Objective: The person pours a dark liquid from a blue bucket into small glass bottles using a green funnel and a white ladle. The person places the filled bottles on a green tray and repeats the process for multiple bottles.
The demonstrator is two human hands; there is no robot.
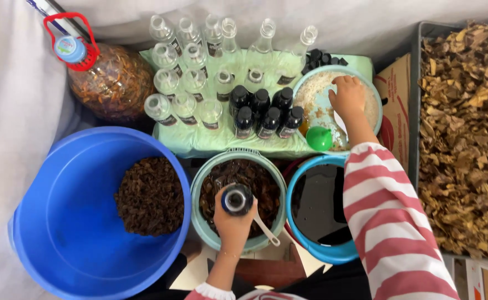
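Note:
My left hand grips a small dark filled bottle upright over a teal strainer bowl of dark brown soaked pieces. A white ladle handle sticks out beside that hand. My right hand, in a red and white striped sleeve, reaches into a pale blue bowl holding white grainy stuff, fingers curled down onto it. A green funnel lies at that bowl's near edge. Below it stands a blue bucket of dark liquid.
Several empty clear bottles and several filled dark bottles stand on a light green board. A large blue basin holds a brown heap. A big jar with a red handle is far left, a crate of dried leaves right.

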